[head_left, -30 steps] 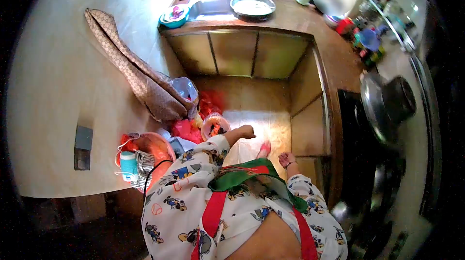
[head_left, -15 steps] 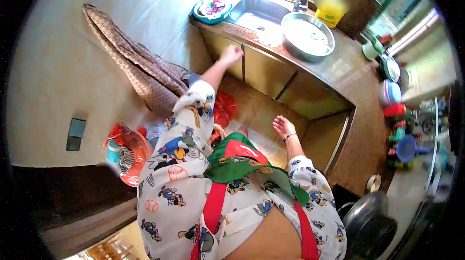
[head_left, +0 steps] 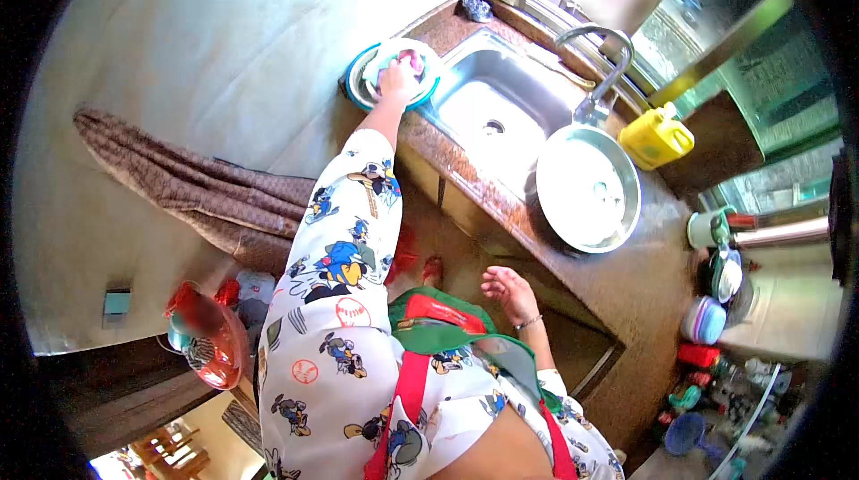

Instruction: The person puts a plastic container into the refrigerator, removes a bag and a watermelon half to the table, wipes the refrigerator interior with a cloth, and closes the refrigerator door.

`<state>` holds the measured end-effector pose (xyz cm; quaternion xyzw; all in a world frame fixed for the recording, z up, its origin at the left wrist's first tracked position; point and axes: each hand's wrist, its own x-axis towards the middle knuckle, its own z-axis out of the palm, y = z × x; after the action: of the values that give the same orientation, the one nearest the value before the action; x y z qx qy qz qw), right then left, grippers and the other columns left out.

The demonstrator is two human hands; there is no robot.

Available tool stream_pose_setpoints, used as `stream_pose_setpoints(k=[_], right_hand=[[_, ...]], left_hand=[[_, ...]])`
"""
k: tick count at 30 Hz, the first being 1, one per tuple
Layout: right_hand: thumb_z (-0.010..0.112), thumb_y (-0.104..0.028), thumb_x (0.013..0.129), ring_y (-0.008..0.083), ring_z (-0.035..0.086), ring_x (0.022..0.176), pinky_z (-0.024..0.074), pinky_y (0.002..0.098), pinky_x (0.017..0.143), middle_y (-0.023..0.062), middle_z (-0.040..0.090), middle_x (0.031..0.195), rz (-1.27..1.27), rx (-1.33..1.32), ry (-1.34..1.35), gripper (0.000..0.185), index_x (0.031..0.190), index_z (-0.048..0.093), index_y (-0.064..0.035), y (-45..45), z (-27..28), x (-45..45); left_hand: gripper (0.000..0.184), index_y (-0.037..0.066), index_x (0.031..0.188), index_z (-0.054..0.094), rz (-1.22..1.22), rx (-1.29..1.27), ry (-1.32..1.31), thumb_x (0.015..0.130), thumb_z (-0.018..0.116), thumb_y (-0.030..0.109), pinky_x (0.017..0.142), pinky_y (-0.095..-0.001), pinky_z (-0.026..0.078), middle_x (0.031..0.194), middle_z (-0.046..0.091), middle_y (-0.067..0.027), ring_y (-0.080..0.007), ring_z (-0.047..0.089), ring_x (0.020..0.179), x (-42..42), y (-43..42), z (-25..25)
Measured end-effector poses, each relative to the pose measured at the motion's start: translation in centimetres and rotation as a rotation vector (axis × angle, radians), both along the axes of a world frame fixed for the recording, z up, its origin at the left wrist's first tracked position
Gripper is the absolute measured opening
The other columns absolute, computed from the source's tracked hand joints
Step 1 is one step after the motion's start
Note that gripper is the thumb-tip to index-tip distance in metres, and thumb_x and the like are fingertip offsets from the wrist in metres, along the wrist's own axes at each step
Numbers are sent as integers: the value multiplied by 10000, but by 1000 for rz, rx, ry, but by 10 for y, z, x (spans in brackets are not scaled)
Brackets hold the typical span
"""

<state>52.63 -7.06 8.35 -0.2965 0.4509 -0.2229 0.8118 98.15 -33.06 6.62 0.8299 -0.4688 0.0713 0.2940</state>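
My left hand (head_left: 400,81) is at the white plate (head_left: 376,59) on the blue-rimmed basin, left of the sink. Its fingers touch or overlap pink-purple pieces (head_left: 413,59); the fingertips are hidden, so a grip cannot be made out. My right hand (head_left: 510,292) hangs low in front of the green apron (head_left: 447,328), loosely curled with its fingers apart and nothing in it. A bracelet is on that wrist.
Beside the sink (head_left: 492,113) are a large round metal pan (head_left: 588,189), a curved faucet (head_left: 617,59) and a yellow jug (head_left: 656,136). A brown patterned cloth (head_left: 206,194) hangs at left. Bowls and bottles line the right counter (head_left: 640,292).
My left hand has moved forward and up to the plate from in front of the cabinets. My right hand has dropped slightly lower. The view has turned and come closer to the sink.
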Motion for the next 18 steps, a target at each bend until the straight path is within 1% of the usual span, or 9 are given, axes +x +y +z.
stream_pose_setpoints(k=[2, 4, 5, 6, 7, 10, 13, 16, 18], right_hand=[[539, -205, 913, 134, 611, 787, 477, 229, 659, 63, 625, 948, 28, 5, 8, 232, 1062, 570, -29, -22, 10, 12], [559, -212, 904, 127, 606, 794, 466, 217, 655, 60, 626, 953, 100, -16, 15, 245, 1062, 572, -25, -43, 15, 22], [567, -208, 900, 125, 605, 795, 461, 216, 658, 60, 626, 956, 146, -34, -8, 246, 1062, 574, -23, -51, 16, 25], [552, -211, 909, 124, 602, 803, 461, 220, 673, 56, 624, 958, 196, -62, -15, 242, 1066, 574, -28, -62, 19, 25], [543, -210, 913, 123, 600, 810, 462, 223, 681, 55, 623, 963, 254, -41, -36, 240, 1068, 572, -30, -68, 22, 25], [523, -214, 923, 121, 593, 826, 466, 230, 696, 49, 617, 972, 436, -17, -98, 243, 1078, 564, -32, -96, 30, 31], [520, -215, 923, 123, 592, 813, 483, 245, 712, 42, 614, 951, 624, -26, -217, 236, 1060, 568, -29, -114, 40, 38], [510, -195, 920, 144, 595, 810, 490, 263, 713, 62, 611, 953, 749, -149, -276, 215, 1043, 573, -31, -147, 68, 59], [485, -215, 925, 172, 586, 891, 485, 277, 747, 81, 588, 1048, 768, -176, -380, 267, 1112, 543, -33, -157, 87, 94]], left_hand=[[221, 95, 888, 679, 29, 111, -13, 799, 525, 226, 821, -442, 455, 954, 649, -124, -323, 598, 949, 3, -6, 9], [235, 87, 865, 674, 113, 246, 102, 810, 523, 258, 840, -439, 446, 968, 651, -120, -319, 595, 963, 13, -10, 9], [272, 79, 849, 670, 154, 190, 146, 833, 504, 293, 814, -449, 453, 948, 652, -136, -329, 607, 919, 4, 4, 29], [320, 68, 890, 651, 130, 107, 283, 849, 493, 342, 772, -449, 464, 911, 650, -158, -356, 611, 857, 20, -5, 19], [302, 64, 903, 637, 139, -39, 257, 856, 497, 327, 750, -443, 468, 896, 647, -168, -372, 606, 839, 27, 1, 26], [257, 29, 919, 590, 61, -383, 253, 850, 546, 272, 709, -392, 478, 870, 639, -189, -374, 605, 792, 26, 42, 104], [210, 29, 931, 589, -71, -625, 345, 856, 573, 225, 668, -317, 479, 802, 639, -124, -227, 615, 740, -10, 107, 194], [179, 73, 970, 609, -190, -804, 485, 881, 569, 223, 624, -271, 486, 757, 629, -43, -114, 597, 712, -78, 169, 243], [192, 81, 981, 614, -22, -571, 864, 879, 581, 241, 581, -255, 486, 734, 625, -28, -90, 575, 649, -143, 205, 273]])
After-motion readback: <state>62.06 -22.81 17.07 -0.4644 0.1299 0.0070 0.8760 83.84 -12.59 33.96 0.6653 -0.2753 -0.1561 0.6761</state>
